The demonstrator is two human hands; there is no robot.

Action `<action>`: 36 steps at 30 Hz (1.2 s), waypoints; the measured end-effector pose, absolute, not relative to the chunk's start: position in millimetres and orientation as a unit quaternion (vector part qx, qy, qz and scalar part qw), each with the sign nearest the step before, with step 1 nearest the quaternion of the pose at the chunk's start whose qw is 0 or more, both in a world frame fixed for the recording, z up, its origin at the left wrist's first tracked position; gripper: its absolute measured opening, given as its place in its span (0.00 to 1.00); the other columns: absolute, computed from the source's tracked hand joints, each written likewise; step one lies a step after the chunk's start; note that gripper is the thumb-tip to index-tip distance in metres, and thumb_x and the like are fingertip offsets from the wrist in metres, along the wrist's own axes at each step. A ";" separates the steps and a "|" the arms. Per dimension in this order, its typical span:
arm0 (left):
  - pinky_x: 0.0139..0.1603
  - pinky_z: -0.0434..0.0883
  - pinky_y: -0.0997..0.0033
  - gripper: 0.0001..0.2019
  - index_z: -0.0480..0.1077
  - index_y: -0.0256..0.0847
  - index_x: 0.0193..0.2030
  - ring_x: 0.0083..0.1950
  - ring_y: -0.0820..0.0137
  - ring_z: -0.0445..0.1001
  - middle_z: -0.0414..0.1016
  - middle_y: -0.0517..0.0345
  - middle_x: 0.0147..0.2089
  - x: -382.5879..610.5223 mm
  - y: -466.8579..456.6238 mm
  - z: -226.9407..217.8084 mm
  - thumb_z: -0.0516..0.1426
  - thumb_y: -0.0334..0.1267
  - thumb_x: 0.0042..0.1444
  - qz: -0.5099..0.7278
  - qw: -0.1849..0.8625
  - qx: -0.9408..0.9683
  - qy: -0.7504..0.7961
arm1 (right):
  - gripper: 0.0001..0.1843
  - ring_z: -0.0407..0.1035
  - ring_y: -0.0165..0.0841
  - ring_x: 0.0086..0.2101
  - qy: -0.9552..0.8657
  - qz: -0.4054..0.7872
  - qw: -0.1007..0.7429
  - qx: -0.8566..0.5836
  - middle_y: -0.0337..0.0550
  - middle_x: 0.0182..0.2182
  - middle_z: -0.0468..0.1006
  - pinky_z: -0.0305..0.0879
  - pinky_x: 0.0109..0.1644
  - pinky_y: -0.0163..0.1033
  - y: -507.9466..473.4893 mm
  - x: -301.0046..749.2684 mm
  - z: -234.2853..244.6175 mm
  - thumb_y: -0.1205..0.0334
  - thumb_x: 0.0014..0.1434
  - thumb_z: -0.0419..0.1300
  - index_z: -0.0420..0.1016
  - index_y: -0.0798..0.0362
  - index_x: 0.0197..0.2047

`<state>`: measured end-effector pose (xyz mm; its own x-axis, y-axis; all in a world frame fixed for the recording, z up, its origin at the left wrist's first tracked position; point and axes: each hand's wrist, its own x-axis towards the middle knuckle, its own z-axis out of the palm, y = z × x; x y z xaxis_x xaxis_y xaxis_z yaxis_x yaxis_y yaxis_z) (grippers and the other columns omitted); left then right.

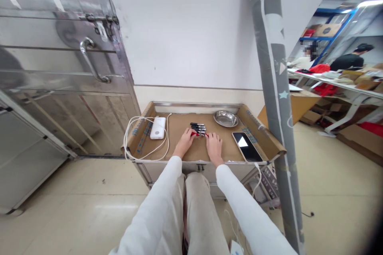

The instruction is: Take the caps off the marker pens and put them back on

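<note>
Several black pens (pixel 197 124) lie side by side in a short row on the brown cardboard lining of a small table. Just on the near side of that row is a red pen (pixel 196 134), lying crosswise between my hands. My left hand (pixel 186 140) has its fingers closed on the pen's left end. At the other end, the fingers of my right hand (pixel 213 145) are pinched, and a bit of red shows at their tips. Both hands rest low over the cardboard, and the pen's middle is too small to make out well.
A white power bank (pixel 157 128) with a looped white cable lies left. To the right are a round metal bowl (pixel 226 118) and a phone (pixel 247 146) with a cable. Raised cardboard sides (pixel 260 129) edge the table. A tall grey roll (pixel 273 87) leans beside it.
</note>
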<state>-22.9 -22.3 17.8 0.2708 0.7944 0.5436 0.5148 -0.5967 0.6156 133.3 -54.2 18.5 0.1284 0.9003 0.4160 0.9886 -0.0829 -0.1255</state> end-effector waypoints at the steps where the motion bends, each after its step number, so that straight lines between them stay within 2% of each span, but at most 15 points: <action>1: 0.52 0.68 0.66 0.05 0.65 0.42 0.42 0.45 0.69 0.71 0.67 0.56 0.43 -23.3 -22.2 17.5 0.50 0.33 0.62 0.421 0.164 0.784 0.426 | 0.16 0.64 0.36 0.41 -0.650 -0.114 0.191 -0.726 0.50 0.40 0.72 0.53 0.43 0.39 -54.3 133.6 18.6 0.59 0.67 0.43 0.70 0.54 0.44; 7: 0.50 0.67 0.62 0.03 0.68 0.42 0.39 0.45 0.66 0.68 0.70 0.56 0.40 -25.6 -23.7 23.4 0.53 0.32 0.59 0.355 0.111 0.818 0.439 | 0.16 0.65 0.36 0.40 -0.667 -0.104 0.215 -0.705 0.50 0.39 0.72 0.55 0.43 0.39 -53.1 135.3 17.4 0.59 0.67 0.43 0.70 0.55 0.43; 11: 0.50 0.67 0.61 0.04 0.68 0.42 0.36 0.44 0.65 0.68 0.71 0.56 0.40 -25.0 -22.1 23.5 0.52 0.31 0.60 0.346 0.089 0.822 0.443 | 0.16 0.65 0.35 0.38 -0.688 -0.086 0.252 -0.675 0.49 0.38 0.70 0.58 0.42 0.39 -51.0 137.5 14.8 0.59 0.67 0.44 0.71 0.55 0.42; 17: 0.53 0.67 0.63 0.10 0.67 0.41 0.39 0.49 0.67 0.67 0.69 0.54 0.45 -23.1 -23.5 21.9 0.48 0.26 0.59 0.371 0.093 0.818 0.429 | 0.12 0.67 0.34 0.38 -0.739 0.047 0.338 -0.581 0.46 0.39 0.68 0.63 0.45 0.40 -44.7 141.4 11.6 0.65 0.63 0.48 0.71 0.53 0.43; 21: 0.52 0.67 0.62 0.07 0.68 0.42 0.42 0.47 0.65 0.68 0.68 0.53 0.44 -22.3 -25.0 24.1 0.52 0.31 0.58 0.349 0.101 0.839 0.405 | 0.12 0.67 0.34 0.40 -0.734 0.080 0.372 -0.563 0.47 0.41 0.67 0.64 0.49 0.41 -43.3 142.0 11.7 0.67 0.61 0.48 0.70 0.54 0.45; 24: 0.51 0.67 0.61 0.07 0.69 0.42 0.42 0.46 0.65 0.67 0.68 0.54 0.43 -21.0 -22.1 23.4 0.56 0.35 0.57 0.323 0.103 0.853 0.397 | 0.11 0.66 0.34 0.41 -0.723 0.075 0.380 -0.572 0.49 0.41 0.66 0.63 0.50 0.41 -43.5 141.6 10.2 0.68 0.61 0.48 0.70 0.57 0.42; 27: 0.50 0.68 0.62 0.03 0.70 0.42 0.38 0.45 0.65 0.67 0.68 0.54 0.41 -19.9 -18.4 21.0 0.56 0.35 0.57 0.318 0.114 0.848 0.409 | 0.12 0.66 0.35 0.40 -0.721 0.062 0.378 -0.578 0.49 0.39 0.66 0.63 0.49 0.41 -43.5 141.0 8.4 0.68 0.61 0.46 0.71 0.57 0.40; 36: 0.46 0.69 0.64 0.02 0.65 0.40 0.38 0.40 0.68 0.69 0.65 0.56 0.39 -21.0 -14.1 16.5 0.52 0.32 0.59 0.333 0.119 0.798 0.489 | 0.15 0.66 0.33 0.36 -0.746 0.029 0.340 -0.572 0.49 0.41 0.68 0.64 0.45 0.38 -37.2 136.4 16.1 0.69 0.62 0.43 0.70 0.56 0.42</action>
